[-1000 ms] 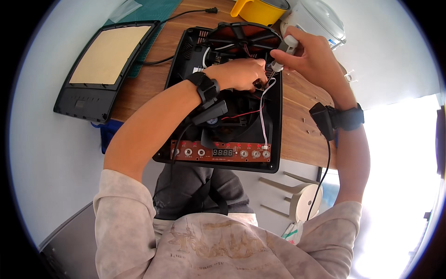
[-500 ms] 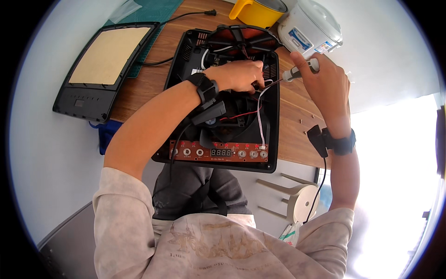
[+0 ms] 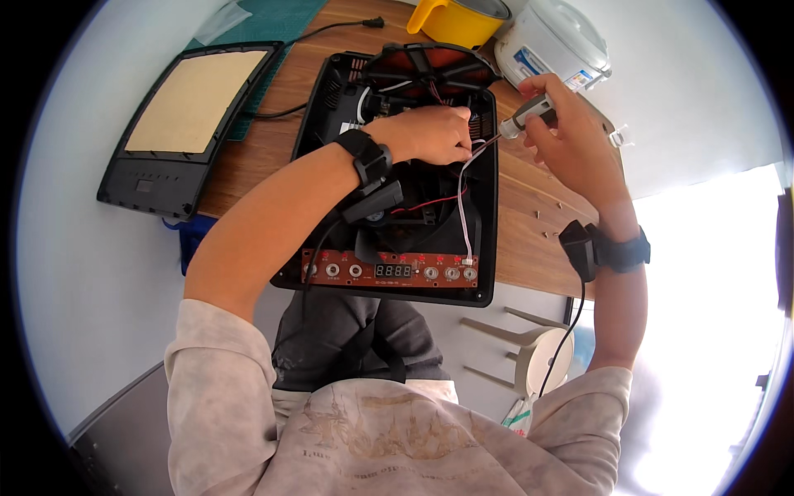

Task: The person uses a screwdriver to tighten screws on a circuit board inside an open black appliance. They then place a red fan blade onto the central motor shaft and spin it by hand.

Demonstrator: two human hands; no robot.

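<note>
Control board [image 3: 393, 271]: nearest us, a reddish-brown board with round buttons and a digit display lay in the front of the uncovered black casing [image 3: 488, 281], which sat on the wooden counter [image 3: 525, 182]; a white cable [image 3: 462, 198] was plugged in at its right end.
Left hand [image 3: 432, 134]: its fingers bent down into the casing; what they gripped was hidden, so we could not tell.
Right hand [image 3: 572, 145]: it grasped a grey-and-white screwdriver [image 3: 528, 116], shaft slanting toward the left fingertips; we could not see whether its tip met a screw.
Loose pieces [image 3: 537, 214]: a few, apparently screws already out, lay right of the casing.
Cover panel [image 3: 161, 178]: already off, it lay left of the casing, tan sheet upward.
Coil disc [image 3: 428, 68]: it rested at the casing's far end, tilted; we judged it unfastened.
Background: we saw a yellow pot [image 3: 465, 23] and a white cooker [image 3: 550, 50].
</note>
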